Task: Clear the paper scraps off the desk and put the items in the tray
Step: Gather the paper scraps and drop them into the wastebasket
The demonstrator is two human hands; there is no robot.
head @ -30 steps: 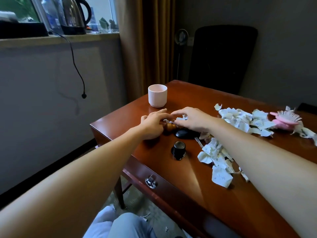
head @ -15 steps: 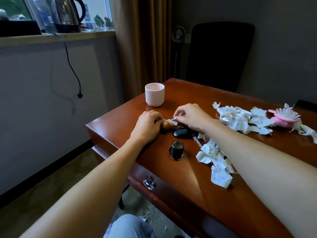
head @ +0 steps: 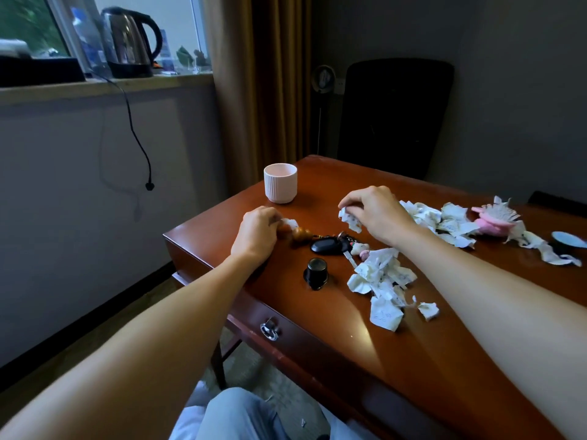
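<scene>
My left hand [head: 258,231] rests on the desk near its left corner and pinches a small white paper scrap [head: 289,222] beside a brown gourd charm [head: 301,234]. My right hand [head: 374,211] is lifted a little and grips a crumpled paper scrap [head: 349,219]. Below it lie a black key fob [head: 327,244] with a keyring and a small black lidded jar [head: 316,272]. One heap of torn paper scraps [head: 382,277] lies in front of my right forearm. A second pile of scraps [head: 440,222] spreads behind that hand. No tray is in view.
A ribbed pink cup [head: 280,183] stands at the back left of the wooden desk [head: 349,328]. A pink hairbrush [head: 495,219] and a blue round object [head: 568,241] lie at the right. A black chair [head: 394,119] stands behind the desk. A drawer handle [head: 269,330] faces me.
My hands have drawn apart. The right hand lifted away to the right with a crumpled scrap, uncovering the key fob. The left hand stayed by the gourd with a small scrap.
</scene>
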